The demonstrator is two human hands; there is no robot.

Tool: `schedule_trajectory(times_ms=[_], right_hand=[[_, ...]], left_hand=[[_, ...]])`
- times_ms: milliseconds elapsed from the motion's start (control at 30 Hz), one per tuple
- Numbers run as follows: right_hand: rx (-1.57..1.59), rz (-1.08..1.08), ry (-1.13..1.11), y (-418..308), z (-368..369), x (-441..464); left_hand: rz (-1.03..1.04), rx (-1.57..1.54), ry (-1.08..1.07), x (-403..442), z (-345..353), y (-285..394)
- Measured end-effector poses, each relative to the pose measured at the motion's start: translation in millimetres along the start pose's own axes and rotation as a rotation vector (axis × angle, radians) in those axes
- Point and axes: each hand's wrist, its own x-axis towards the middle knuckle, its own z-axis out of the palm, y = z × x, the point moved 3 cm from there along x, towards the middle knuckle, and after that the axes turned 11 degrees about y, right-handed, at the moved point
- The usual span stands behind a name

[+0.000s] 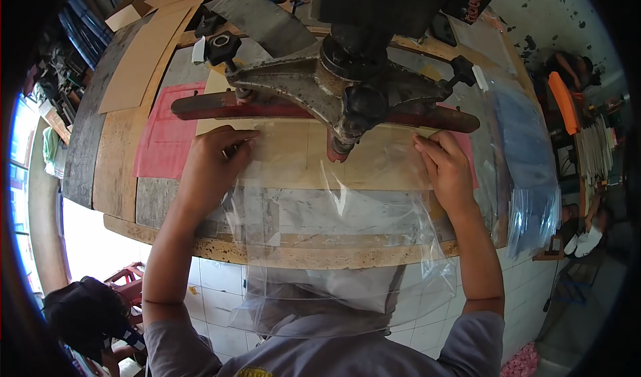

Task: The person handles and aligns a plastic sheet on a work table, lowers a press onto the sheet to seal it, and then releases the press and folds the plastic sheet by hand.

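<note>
A clear plastic sheet [340, 210] hangs from the press toward my body, draping over the table's front edge. My left hand [224, 153] pinches its far left corner, fingertips close to the red bar. At the far right corner, my right hand [444, 163] pinches the same sheet between thumb and fingers. Under the sheet lies a tan board [294, 160]. Just beyond my fingers stands the metal press head [294, 86], with a long red bar [207, 104] along its base. A pink sheet [163, 133] lies left of my left hand.
Stacked clear plastic sheets [527, 156] hang over the table's right side. Brown cardboard strips [150, 63] lie at the left, and a grey sheet [264, 23] behind the press. Other people sit at the lower left and far right.
</note>
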Motion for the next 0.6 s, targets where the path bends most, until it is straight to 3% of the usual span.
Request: schedule_trajectory(times_ms=[333, 600], right_hand=[[-0.049, 0.049, -0.062, -2.5, -1.3, -0.6], [-0.029, 0.036, -0.027, -5.3, 2.1, 3.1]], left_hand=[[-0.056, 0.046, -0.036, 2.4, -1.7, -2.8], [0.020, -0.040, 0.013, 2.8, -1.5, -5.4]])
